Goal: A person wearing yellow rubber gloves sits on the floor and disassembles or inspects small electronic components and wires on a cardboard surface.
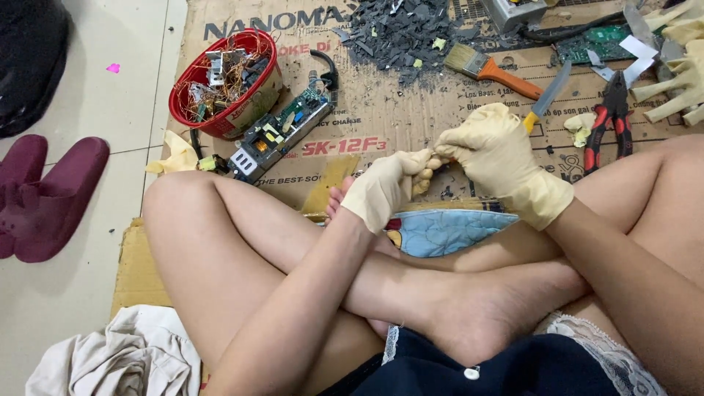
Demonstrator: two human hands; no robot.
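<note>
From the head camera, looking down over crossed bare legs, the right hand (499, 158) in a cream rubber glove is closed around the yellow handle of a knife (548, 99) whose blade slants up and away over the cardboard sheet (381, 110), while its fingertips pinch the glove fingertips of the left hand (385, 189). The left hand is loosely curled and holds nothing of its own, seemingly offered so the glove can be tugged or straightened. Beyond them lie a stripped circuit board (282, 132), a red bowl (192, 77) of copper wire scraps, a paintbrush (491, 70), red-handled pliers (610, 117) and a heap of dark plastic shards (396, 33), all within arm's reach.
</note>
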